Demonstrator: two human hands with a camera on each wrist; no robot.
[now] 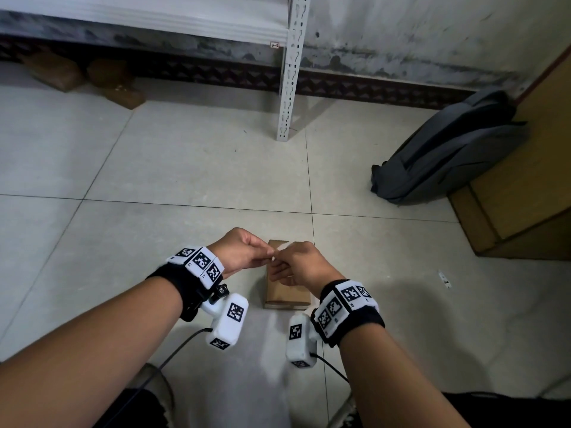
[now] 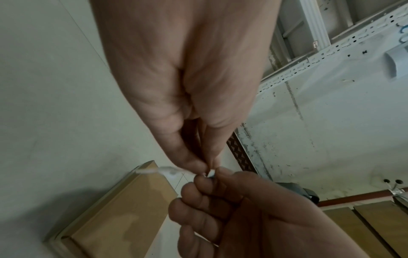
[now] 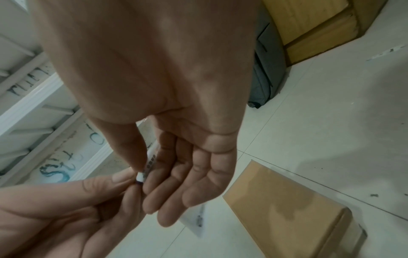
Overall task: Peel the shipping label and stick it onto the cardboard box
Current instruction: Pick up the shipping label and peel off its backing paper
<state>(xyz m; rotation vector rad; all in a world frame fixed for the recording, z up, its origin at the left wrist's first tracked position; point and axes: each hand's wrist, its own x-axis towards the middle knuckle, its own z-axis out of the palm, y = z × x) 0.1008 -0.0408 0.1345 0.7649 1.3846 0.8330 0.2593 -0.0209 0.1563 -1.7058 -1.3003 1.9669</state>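
two hands meet just above the cardboard box (image 1: 288, 285), and we record both as engaged on the shipping label (image 3: 150, 161). our left hand (image 1: 239, 253) pinches one corner of it between thumb and forefinger, the other fingers curled in. our right hand (image 1: 301, 265) pins the strip between thumb and forefinger, while its remaining fingers hang loosely extended beneath, holding nothing. the label is a thin white strip with dark print, held in the air between the two hands; in the left wrist view its free end (image 2: 167, 170) trails out blurred towards the box edge. we cannot tell whether face and backing have started to part.

we judge the label very light, limp and easily creased, and once bared its adhesive will cling to fingers or to itself. it is best taken by the extreme corner, with the backing held apart, and kept taut. the box appears stiff, flat-topped and light; it lies on the tiled floor (image 1: 185, 168) directly below the hands, its top bare of any label.

beyond, we note a white shelf upright (image 1: 290, 72), a grey backpack (image 1: 448, 152) slumped against wooden furniture (image 1: 525, 168), and a stained wall (image 1: 417, 35).
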